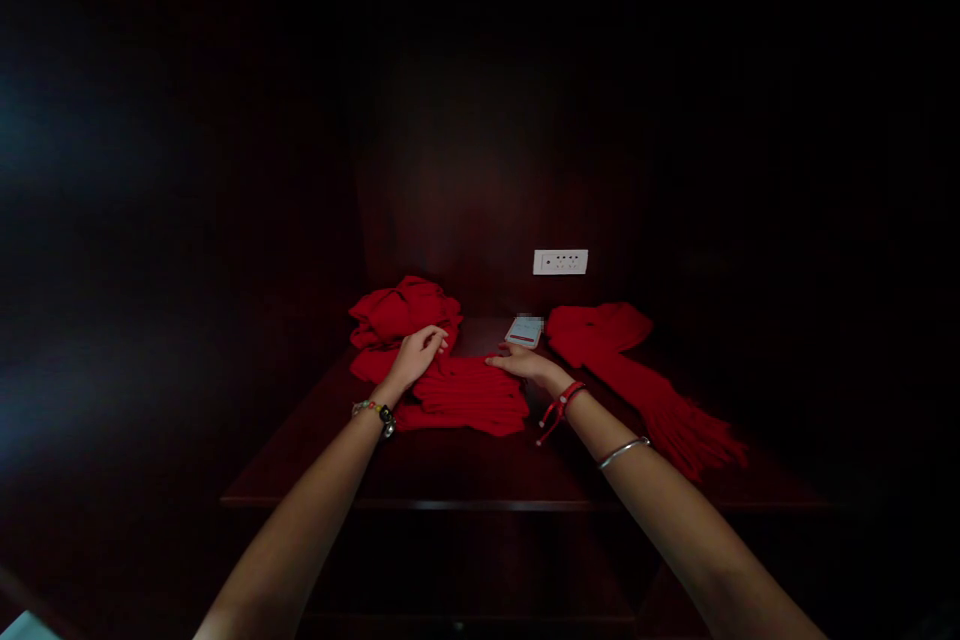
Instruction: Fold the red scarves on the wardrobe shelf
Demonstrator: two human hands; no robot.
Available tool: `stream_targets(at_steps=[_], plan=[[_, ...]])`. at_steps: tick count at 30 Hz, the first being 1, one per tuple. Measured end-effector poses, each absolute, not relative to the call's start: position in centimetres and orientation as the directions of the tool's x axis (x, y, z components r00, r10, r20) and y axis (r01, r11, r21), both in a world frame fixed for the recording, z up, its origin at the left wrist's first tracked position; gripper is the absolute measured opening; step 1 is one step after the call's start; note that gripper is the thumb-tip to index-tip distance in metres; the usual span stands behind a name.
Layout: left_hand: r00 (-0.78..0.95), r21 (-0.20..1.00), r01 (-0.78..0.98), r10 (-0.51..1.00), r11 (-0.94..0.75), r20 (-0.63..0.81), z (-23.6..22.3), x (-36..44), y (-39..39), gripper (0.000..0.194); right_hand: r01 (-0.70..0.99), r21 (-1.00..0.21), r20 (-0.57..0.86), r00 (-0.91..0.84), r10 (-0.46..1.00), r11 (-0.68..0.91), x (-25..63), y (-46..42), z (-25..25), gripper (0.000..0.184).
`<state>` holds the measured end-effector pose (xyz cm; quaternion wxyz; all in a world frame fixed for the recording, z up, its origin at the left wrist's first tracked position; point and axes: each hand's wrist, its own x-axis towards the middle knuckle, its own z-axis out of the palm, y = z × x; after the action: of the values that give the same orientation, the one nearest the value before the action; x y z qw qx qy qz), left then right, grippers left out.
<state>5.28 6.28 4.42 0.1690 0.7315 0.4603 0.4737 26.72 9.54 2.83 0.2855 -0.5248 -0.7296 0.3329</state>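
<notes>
A red knitted cloth, probably a scarf (472, 400), lies in pleated folds on the dark wooden shelf, between my two hands. My left hand (420, 357) is at its upper left corner, fingers curled in against the red fabric, and it looks closed on it. At the upper right edge is my right hand (526, 365), thumb stretched over the fabric and apart from the other fingers, which are partly hidden. Behind my left hand sits a crumpled heap of red cloth (397, 315). To the right of my right hand lies a fringed red scarf (637, 375), doubled over at its far end.
A small pale card or packet (523, 332) lies behind my right hand. On the dark back panel is a white socket plate (560, 262). The shelf's front edge (465, 504) runs below my wrists. The surroundings are very dark.
</notes>
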Motion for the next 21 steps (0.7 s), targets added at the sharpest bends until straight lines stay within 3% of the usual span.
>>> stream_targets(at_steps=[4,10,12,16,21], plan=[[0.2,0.809,0.353,0.883,-0.469,0.425,3.5,5.2,9.9,0.027,0.48,-0.86,0.005,-0.334,0.943,0.175,27.7,10.7,2.3,0.055],[0.42,0.824,0.336,0.856,-0.456,0.302,1.9,5.6,9.7,0.034,0.363,-0.921,-0.096,-0.562,0.822,0.141,29.1,10.6,2.2,0.035],[0.427,0.818,0.38,0.866,-0.433,0.26,1.9,5.4,8.9,0.035,0.383,-0.899,-0.03,-0.537,0.843,0.212,29.3,10.4,2.2,0.036],[0.407,0.809,0.387,0.869,-0.442,0.281,2.3,5.2,7.8,0.036,0.459,-0.782,0.243,-0.4,0.884,0.423,29.2,10.2,1.7,0.039],[0.429,0.806,0.369,0.854,-0.463,0.294,2.3,5.5,7.6,0.028,0.253,-0.794,0.439,-0.391,0.809,0.553,29.2,9.6,1.1,0.029]])
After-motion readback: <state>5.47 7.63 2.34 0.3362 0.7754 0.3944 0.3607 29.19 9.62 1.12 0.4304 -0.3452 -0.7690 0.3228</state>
